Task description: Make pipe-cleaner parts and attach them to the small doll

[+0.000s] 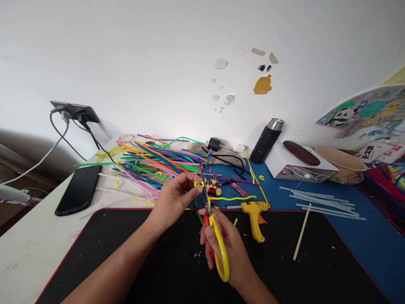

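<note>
Right hand (232,245), grip wrapped round yellow-and-red-handled metal scissors (219,236), blades toward twelve o'clock; left hand (173,198), at ten o'clock from right, pinches small bright-yellow fuzzy-looking loop (195,183) beside blades, apparently keeping it steady.

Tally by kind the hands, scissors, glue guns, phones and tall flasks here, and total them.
Hands, left hand and right hand: 2
Scissors: 1 pair
Glue gun: 1
Phone: 1
Tall flask: 1
Total: 6

Phone (78,190) lies left of the pipe-cleaner heap (177,162)
</note>
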